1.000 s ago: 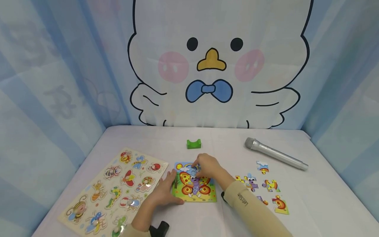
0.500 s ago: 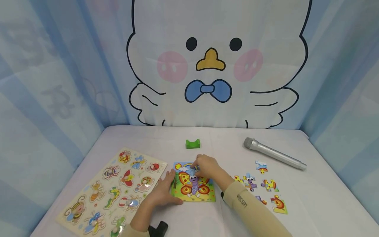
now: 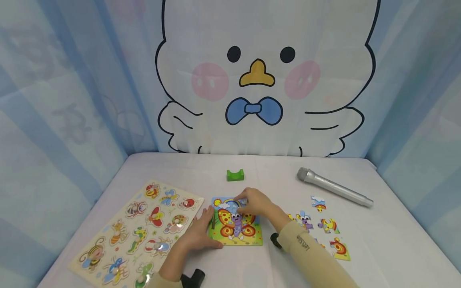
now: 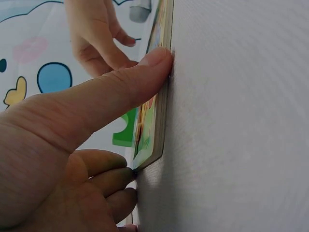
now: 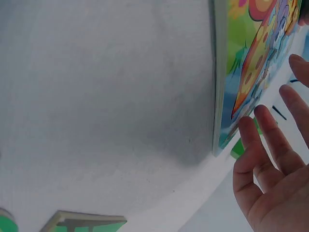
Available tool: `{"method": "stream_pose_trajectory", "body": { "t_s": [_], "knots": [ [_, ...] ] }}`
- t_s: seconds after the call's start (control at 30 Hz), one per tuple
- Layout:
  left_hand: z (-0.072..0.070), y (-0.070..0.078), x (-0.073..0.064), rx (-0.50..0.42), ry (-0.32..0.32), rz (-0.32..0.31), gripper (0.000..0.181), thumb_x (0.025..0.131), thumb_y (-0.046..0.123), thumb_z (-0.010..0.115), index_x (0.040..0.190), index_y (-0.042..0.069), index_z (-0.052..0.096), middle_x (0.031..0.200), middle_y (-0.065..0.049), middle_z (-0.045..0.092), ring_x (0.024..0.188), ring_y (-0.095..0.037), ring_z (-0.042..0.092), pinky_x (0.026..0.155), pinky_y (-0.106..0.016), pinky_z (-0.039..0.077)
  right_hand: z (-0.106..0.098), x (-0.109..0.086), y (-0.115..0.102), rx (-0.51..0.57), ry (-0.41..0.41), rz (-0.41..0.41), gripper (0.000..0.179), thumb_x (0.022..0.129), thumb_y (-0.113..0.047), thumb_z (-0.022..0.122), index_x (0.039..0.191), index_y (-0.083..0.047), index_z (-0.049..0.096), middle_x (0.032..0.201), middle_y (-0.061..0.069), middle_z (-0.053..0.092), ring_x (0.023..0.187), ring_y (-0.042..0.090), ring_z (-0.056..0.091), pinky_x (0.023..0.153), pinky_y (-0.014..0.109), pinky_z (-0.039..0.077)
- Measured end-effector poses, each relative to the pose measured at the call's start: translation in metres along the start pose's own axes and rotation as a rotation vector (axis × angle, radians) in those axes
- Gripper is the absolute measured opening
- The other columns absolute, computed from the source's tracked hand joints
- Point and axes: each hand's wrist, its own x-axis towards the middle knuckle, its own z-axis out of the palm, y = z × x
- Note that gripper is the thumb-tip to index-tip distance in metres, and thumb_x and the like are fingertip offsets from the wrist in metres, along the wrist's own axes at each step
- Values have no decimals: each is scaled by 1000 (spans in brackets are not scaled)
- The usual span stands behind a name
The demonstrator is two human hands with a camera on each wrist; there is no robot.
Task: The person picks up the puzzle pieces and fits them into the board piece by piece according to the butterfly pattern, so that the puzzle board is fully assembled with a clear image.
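A butterfly jigsaw puzzle (image 3: 235, 228) on a thin square board lies at the middle of the table. My left hand (image 3: 199, 234) rests around its near left corner, fingers along the left edge and thumb (image 4: 155, 57) against the near edge. Above the puzzle's upper right part hovers my right hand (image 3: 256, 203). In the right wrist view its fingers (image 5: 270, 130) are spread apart with nothing between them, the fingertips close over the pieces. From the head, this hand covers the puzzle's upper right corner.
Left of the puzzle lies a large insect peg board (image 3: 140, 236). Several loose jigsaw pieces (image 3: 328, 226) are at the right, some behind the sleeve. A silver microphone (image 3: 335, 187) and a green block (image 3: 235, 175) lie farther back. The patterned curtain (image 3: 266, 136) stands behind the table.
My right hand has loosened its fingers and drawn slightly right, off the puzzle's top part. The left hand and the board stay where they were.
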Motion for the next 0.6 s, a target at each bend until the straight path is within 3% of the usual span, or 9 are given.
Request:
{"method": "stream_pose_trajectory", "body": {
  "t_s": [0.3, 0.6],
  "knots": [
    [2, 0, 0, 15, 9, -11, 110, 60, 25, 84, 143, -4, 18, 148, -23, 15, 136, -38, 8, 109, -55, 3, -14, -10, 22, 162, 43, 21, 36, 76, -23, 74, 111, -16, 68, 105, -1, 62, 77, 13, 51, 64, 27, 46],
    [3, 0, 0, 18, 16, -3, 110, 60, 25, 84, 143, -4, 18, 148, -23, 16, 137, -37, 9, 109, -54, 3, -30, -33, 47, 195, 86, -14, 37, 79, -20, 71, 114, -9, 65, 104, 6, 63, 77, 15, 54, 61, 26, 47]
  ]
}}
